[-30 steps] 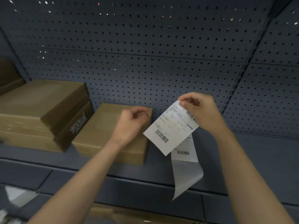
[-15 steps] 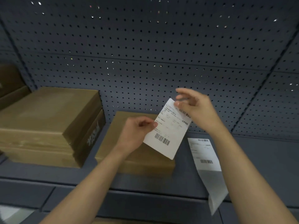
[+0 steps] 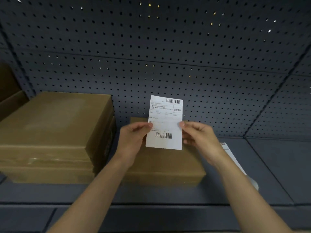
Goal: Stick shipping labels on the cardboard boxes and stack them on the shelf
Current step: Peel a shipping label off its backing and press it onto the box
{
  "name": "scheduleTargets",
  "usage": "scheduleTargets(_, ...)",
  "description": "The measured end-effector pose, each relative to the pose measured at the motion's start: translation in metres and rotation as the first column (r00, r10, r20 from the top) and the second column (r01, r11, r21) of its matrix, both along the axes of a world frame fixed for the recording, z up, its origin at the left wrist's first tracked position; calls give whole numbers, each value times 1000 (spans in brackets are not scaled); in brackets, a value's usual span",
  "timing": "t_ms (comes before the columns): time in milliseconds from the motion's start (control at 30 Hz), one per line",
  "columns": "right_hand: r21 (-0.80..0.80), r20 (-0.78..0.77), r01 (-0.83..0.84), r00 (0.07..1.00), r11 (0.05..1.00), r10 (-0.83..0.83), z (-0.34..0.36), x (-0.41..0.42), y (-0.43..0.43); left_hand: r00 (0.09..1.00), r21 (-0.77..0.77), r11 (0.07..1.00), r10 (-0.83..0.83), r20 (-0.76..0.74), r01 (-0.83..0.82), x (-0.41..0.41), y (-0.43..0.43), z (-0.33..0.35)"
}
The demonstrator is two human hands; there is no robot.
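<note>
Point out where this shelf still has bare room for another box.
Bare shelf runs right of the label strip, out to the pegboard corner. A thin strip lies before the small box. Left is crowded: stacked boxes beside it, both hands holding the label above.

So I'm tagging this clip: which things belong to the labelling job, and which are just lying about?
In the job:
- shipping label, held by left hand and right hand
- small box under it
- stacked boxes
- shelf

Lying about:
- label strip on the shelf
- pegboard
</note>
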State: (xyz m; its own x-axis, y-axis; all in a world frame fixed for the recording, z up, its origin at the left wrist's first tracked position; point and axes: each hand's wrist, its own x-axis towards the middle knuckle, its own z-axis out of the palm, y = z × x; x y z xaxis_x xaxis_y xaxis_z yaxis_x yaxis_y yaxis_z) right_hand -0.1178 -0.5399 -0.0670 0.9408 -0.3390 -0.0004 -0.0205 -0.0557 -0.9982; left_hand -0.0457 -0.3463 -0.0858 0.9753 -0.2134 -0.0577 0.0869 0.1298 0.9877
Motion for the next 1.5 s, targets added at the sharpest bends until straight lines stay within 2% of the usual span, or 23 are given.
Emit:
scheduleTargets(233, -90, -14, -58, 998, 994, 57, -3, 3, -2, 999, 46, 998, -45, -12, 46, -2, 4, 0)
scheduleTargets(400, -136, -47, -108, 994, 985, 102, -7, 7, -9, 988, 237, 961, -151, 25, 141, -2, 13, 2)
scheduleTargets(600, -133, -146, -175, 977, 975, 156, -15, 11, -12, 982, 383, 915, -171, 75, 130, 0, 14, 1)
scheduleTargets(800, -127, -195, -199, 966, 972, 172, -22, 12, -11, 976, 436, 886, -208, 71, 157, 0, 16, -4)
scheduleTargets(1100, -198, -179, -181, 973, 963, 146, -30, 12, -10, 962, 566, 810, -253, 98, 156, 1, 14, -11)
scheduleTargets(1500, -355, -148, -154, 983, 922, 107, -35, 6, -6, 952, 636, 764, -265, 153, 110, 1, 15, -18)
